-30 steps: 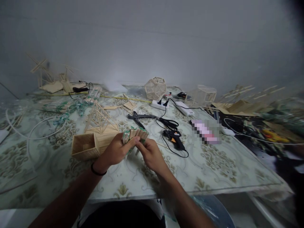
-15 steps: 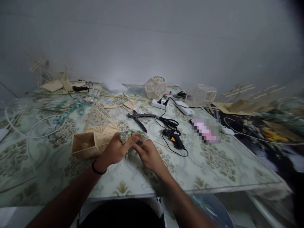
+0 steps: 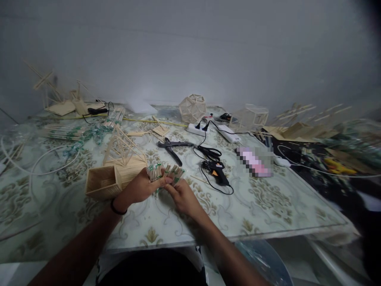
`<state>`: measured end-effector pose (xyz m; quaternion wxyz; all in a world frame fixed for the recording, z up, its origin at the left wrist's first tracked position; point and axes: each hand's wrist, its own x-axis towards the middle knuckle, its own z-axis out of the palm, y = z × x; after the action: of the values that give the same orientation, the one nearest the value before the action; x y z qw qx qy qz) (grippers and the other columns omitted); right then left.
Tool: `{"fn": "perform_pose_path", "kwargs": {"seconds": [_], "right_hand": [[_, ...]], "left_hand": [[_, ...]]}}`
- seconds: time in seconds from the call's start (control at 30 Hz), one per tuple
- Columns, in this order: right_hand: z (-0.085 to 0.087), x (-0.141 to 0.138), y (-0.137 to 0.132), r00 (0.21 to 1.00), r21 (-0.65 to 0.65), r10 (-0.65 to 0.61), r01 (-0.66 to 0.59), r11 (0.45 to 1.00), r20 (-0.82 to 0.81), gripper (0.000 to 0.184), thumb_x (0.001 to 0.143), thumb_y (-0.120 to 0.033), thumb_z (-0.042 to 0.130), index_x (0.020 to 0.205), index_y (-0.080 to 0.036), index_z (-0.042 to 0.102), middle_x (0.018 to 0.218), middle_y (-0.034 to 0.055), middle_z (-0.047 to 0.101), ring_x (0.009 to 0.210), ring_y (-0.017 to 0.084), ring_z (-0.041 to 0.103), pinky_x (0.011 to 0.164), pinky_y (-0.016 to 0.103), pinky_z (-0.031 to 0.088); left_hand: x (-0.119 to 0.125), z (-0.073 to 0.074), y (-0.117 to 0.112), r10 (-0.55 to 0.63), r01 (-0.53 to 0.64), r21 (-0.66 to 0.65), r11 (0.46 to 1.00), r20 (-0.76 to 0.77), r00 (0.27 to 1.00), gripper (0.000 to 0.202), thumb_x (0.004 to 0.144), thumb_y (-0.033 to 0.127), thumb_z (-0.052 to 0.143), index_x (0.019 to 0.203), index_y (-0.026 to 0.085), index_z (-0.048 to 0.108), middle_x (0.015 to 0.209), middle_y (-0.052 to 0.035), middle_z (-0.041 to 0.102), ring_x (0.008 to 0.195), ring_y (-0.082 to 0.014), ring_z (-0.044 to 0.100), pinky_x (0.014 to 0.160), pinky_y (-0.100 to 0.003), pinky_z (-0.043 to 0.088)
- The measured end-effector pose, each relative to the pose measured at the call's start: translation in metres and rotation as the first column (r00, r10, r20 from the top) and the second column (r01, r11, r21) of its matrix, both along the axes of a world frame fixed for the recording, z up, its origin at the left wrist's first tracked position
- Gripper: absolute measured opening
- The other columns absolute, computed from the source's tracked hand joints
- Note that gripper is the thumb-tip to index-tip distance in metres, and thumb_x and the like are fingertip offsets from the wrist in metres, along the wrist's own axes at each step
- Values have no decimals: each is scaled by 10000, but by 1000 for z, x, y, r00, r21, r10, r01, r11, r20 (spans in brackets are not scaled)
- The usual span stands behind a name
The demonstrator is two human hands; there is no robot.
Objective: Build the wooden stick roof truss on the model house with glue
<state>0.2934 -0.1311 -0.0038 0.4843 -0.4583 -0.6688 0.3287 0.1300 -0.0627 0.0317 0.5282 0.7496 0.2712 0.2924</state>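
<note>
Both hands hold a bundle of plastic-wrapped chopsticks (image 3: 174, 171) with green print, low over the near middle of the table. My left hand (image 3: 142, 186) is closed round the left part of the bundle, its thumb laid across the front. Against the right part, my right hand (image 3: 183, 196) is closed, its thumb meeting the left one. The palms hide the lower ends of the sticks. Just left of my left hand sits an open wooden stick box (image 3: 102, 182), attached or next to a flat stick panel (image 3: 131, 172) and a triangular stick frame (image 3: 123, 149).
Pliers (image 3: 174, 149) lie beyond the hands, with a corded black glue gun (image 3: 218, 172) to their right. Farther back are a power strip (image 3: 195, 129), a round stick lattice (image 3: 192, 108) and more wrapped chopsticks (image 3: 64, 132). A blurred pink phone-like object (image 3: 254, 161) lies at right. White cables cross both sides.
The bundle has parted into a left and a right portion between the hands, with a gap near the thumbs. The whole view has shifted slightly.
</note>
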Motion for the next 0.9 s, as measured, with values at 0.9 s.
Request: {"fn": "perform_pose_path", "kwargs": {"seconds": [0.9], "right_hand": [[37, 5, -8, 998, 41, -50, 51, 998, -25, 457, 1061, -538, 589, 789, -218, 768, 828, 49, 750, 912, 240, 712, 924, 358, 553]], "left_hand": [[7, -20, 5, 70, -61, -96, 994, 95, 993, 272, 791, 401, 844, 803, 163, 714, 820, -30, 748, 796, -195, 665, 809, -319, 589]]}}
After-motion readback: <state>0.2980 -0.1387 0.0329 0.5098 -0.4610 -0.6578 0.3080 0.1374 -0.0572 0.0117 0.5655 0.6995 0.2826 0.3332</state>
